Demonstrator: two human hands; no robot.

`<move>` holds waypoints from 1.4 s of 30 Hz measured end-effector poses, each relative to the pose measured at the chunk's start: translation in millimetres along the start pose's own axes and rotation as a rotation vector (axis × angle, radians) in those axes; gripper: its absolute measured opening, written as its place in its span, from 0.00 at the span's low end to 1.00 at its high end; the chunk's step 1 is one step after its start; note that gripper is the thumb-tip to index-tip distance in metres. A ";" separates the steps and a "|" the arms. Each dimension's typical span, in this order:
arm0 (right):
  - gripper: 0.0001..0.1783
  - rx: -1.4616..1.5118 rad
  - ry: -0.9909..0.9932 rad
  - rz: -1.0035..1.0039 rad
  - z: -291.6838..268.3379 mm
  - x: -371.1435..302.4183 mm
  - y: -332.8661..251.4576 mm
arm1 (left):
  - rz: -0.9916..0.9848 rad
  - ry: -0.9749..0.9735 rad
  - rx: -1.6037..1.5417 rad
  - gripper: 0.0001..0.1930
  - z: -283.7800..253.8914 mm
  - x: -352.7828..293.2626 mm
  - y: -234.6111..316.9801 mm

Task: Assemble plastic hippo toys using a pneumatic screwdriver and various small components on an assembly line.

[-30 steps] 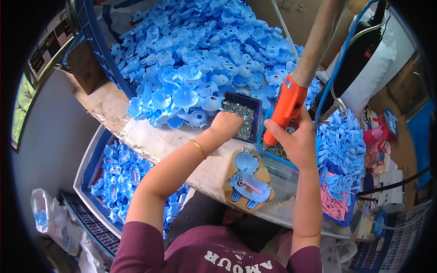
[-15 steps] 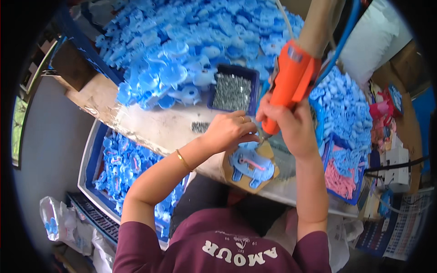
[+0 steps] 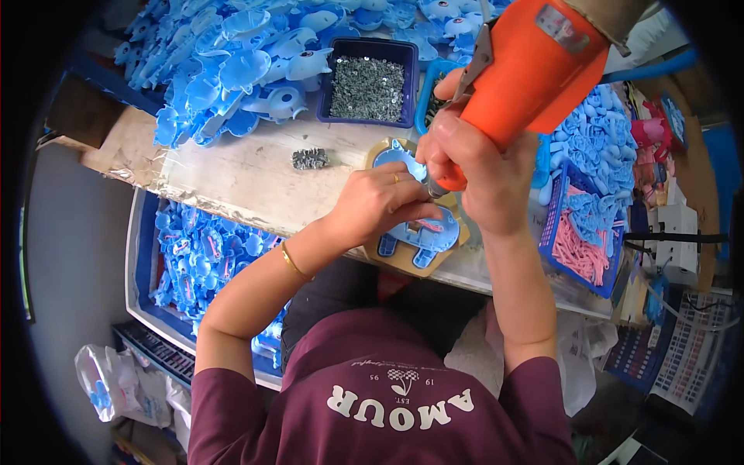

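My right hand (image 3: 484, 167) is wrapped round an orange power screwdriver (image 3: 527, 74), its metal tip slanting down toward a blue plastic animal-shaped shell (image 3: 434, 239). The shell lies hollow side up on a tan board (image 3: 385, 262), with a small pink piece inside it. Close by the tip, my left hand (image 3: 380, 203) has its fingers bent and drawn together over the middle of the shell. Whatever those fingers pinch is hidden. A small heap of screws (image 3: 310, 159) lies on the table left of the board.
A dark blue tray (image 3: 364, 121) of screws stands behind the board. Blue shells (image 3: 248, 70) are piled at the back left. To the right is a blue basket (image 3: 552, 232) of pink and blue pieces. A large bin (image 3: 138, 263) of blue parts sits below left.
The view has shifted. The screwdriver now appears larger, its tip down at the upper part of the shell. My left hand has moved over the shell, by the tip.
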State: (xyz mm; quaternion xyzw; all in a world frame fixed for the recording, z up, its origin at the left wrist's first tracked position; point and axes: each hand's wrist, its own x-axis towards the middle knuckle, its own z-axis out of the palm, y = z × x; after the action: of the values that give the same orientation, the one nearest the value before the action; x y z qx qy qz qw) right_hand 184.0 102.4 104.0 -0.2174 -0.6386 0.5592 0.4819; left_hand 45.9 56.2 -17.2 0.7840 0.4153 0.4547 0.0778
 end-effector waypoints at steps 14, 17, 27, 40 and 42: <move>0.19 -0.061 0.115 0.155 -33.6 -42.2 27.4 | 0.081 -0.230 0.185 0.15 1.5 -16.4 20.3; 0.18 -0.055 0.111 0.159 -32.4 -43.9 32.7 | 0.073 -0.265 0.211 0.14 1.9 -19.4 19.6; 0.15 -0.071 0.200 0.066 -31.5 -61.4 48.5 | 0.044 -0.260 0.207 0.14 8.5 -26.1 22.2; 0.25 -0.138 -0.011 0.064 -33.8 -37.9 19.8 | 0.061 -0.245 0.157 0.20 5.9 -29.2 21.0; 0.28 -0.166 -0.081 -0.029 -27.9 -18.8 5.6 | 0.048 -0.191 0.168 0.18 4.4 -31.3 26.0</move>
State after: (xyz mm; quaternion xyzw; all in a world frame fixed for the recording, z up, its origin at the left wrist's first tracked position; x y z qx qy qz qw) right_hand 214.8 102.7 89.3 -0.2245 -0.7048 0.5058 0.4438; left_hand 56.8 18.0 -27.0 0.8374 0.4235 0.3433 0.0403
